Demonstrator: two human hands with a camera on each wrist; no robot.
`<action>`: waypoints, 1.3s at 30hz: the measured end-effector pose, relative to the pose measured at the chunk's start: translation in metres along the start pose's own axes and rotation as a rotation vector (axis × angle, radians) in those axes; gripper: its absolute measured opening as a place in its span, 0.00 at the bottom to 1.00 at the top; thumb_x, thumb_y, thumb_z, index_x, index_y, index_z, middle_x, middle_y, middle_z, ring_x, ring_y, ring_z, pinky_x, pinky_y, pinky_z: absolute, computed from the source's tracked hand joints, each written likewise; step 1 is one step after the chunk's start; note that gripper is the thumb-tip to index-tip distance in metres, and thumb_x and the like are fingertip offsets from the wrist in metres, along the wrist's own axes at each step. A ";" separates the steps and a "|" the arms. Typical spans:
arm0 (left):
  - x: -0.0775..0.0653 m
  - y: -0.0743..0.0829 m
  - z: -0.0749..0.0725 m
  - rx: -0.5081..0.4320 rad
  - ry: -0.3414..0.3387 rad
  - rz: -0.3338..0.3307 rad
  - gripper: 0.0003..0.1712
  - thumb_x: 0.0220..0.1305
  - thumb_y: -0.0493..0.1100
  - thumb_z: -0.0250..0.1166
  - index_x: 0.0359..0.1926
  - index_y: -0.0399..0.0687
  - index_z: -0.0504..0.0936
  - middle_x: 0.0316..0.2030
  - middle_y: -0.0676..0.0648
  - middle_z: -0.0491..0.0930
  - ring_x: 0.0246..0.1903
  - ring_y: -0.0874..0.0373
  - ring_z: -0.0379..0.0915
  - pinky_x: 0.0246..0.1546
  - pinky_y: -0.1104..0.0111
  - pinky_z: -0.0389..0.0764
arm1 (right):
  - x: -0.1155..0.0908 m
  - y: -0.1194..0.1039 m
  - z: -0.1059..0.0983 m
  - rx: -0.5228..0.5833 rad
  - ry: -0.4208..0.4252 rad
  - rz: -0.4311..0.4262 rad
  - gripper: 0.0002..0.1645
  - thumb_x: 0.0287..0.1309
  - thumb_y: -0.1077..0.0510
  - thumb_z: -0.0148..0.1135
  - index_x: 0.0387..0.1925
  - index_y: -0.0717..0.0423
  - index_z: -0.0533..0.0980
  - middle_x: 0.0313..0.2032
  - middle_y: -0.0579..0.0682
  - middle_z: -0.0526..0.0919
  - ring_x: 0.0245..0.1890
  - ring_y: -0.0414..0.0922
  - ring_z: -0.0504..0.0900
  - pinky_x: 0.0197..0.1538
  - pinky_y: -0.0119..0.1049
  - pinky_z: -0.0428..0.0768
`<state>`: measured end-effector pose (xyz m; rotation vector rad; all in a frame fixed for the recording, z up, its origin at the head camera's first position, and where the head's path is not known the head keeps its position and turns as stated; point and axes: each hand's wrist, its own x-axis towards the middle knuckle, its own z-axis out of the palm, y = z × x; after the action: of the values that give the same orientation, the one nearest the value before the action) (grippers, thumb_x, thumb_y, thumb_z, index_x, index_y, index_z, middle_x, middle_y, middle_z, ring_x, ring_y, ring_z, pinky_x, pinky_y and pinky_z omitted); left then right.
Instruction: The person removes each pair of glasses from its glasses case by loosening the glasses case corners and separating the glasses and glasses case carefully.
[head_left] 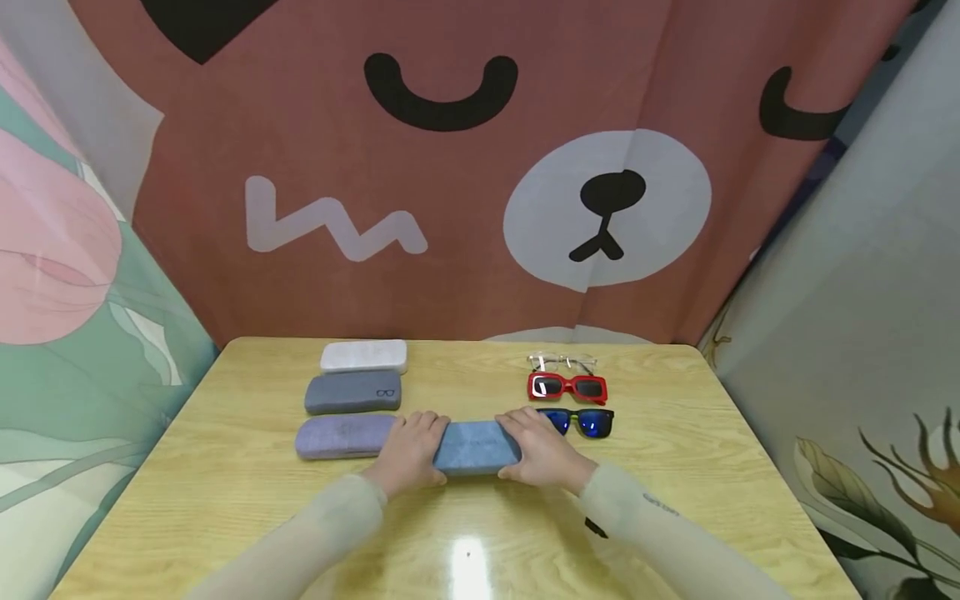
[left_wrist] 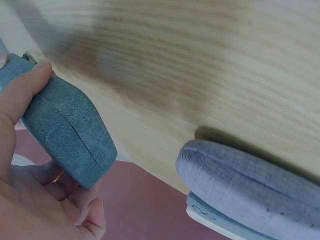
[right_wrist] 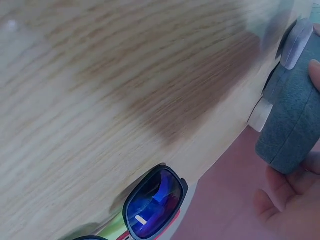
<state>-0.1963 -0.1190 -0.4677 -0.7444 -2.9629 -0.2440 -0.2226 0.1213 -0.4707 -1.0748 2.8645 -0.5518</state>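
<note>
A blue glasses case (head_left: 477,448), its lid closed, is held level between both hands above the table. My left hand (head_left: 411,450) grips its left end, thumb on the near side and fingers over the far side; the left wrist view shows that end of the case (left_wrist: 70,127) between thumb and fingers. At the opposite end, my right hand (head_left: 545,447) grips it the same way. Left of the left hand lies a purple glasses case (head_left: 341,437), partly behind that hand. Beyond the right hand are sunglasses with blue lenses (head_left: 595,423), partly covered by it.
Behind the purple case lie a grey-blue glasses case (head_left: 348,393) and a white one (head_left: 365,356). Red-framed sunglasses (head_left: 567,387) and clear glasses (head_left: 562,362) lie at the back right. A bear-print curtain (head_left: 450,292) hangs behind the wooden table (head_left: 225,500).
</note>
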 end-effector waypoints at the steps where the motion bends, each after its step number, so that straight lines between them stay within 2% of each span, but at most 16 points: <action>1: -0.001 0.001 0.001 0.000 0.006 0.002 0.49 0.38 0.54 0.82 0.59 0.35 0.73 0.50 0.39 0.75 0.52 0.43 0.70 0.50 0.49 0.71 | -0.002 0.000 0.001 0.002 0.001 0.003 0.47 0.45 0.47 0.76 0.63 0.67 0.69 0.58 0.58 0.74 0.58 0.54 0.69 0.63 0.54 0.65; 7: -0.010 0.004 0.008 -0.005 0.025 0.020 0.49 0.38 0.54 0.82 0.59 0.34 0.73 0.50 0.39 0.75 0.51 0.43 0.70 0.49 0.49 0.71 | -0.011 -0.002 0.007 0.032 -0.008 0.003 0.48 0.45 0.48 0.76 0.64 0.67 0.68 0.59 0.57 0.73 0.59 0.54 0.68 0.63 0.56 0.64; 19: -0.016 0.008 0.017 0.026 0.073 0.065 0.48 0.36 0.55 0.82 0.57 0.35 0.74 0.47 0.41 0.75 0.48 0.46 0.71 0.41 0.56 0.72 | -0.023 -0.002 0.014 0.022 0.017 -0.007 0.49 0.42 0.48 0.78 0.62 0.68 0.69 0.57 0.58 0.75 0.57 0.54 0.70 0.62 0.56 0.66; 26: -0.017 0.009 0.022 0.033 0.067 0.067 0.48 0.35 0.55 0.82 0.56 0.36 0.75 0.47 0.42 0.75 0.48 0.47 0.71 0.42 0.56 0.72 | -0.026 -0.003 0.017 0.030 0.008 -0.004 0.49 0.41 0.49 0.78 0.61 0.70 0.69 0.57 0.59 0.75 0.57 0.55 0.71 0.63 0.56 0.65; 33: -0.024 0.014 0.025 0.032 0.047 0.078 0.48 0.34 0.56 0.82 0.55 0.36 0.75 0.45 0.42 0.76 0.46 0.47 0.71 0.41 0.56 0.72 | -0.032 -0.007 0.023 0.048 -0.030 0.025 0.49 0.42 0.49 0.78 0.61 0.70 0.69 0.56 0.59 0.75 0.56 0.55 0.71 0.61 0.56 0.67; 39: -0.028 0.014 0.030 0.036 0.073 0.064 0.49 0.32 0.56 0.82 0.55 0.36 0.75 0.44 0.44 0.75 0.45 0.49 0.71 0.40 0.57 0.71 | -0.033 -0.008 0.026 0.029 -0.017 0.017 0.49 0.41 0.48 0.79 0.61 0.70 0.69 0.56 0.60 0.75 0.56 0.55 0.71 0.60 0.55 0.68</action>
<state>-0.1661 -0.1148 -0.4983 -0.8065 -2.8617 -0.2089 -0.1883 0.1292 -0.4956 -1.0446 2.8394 -0.5791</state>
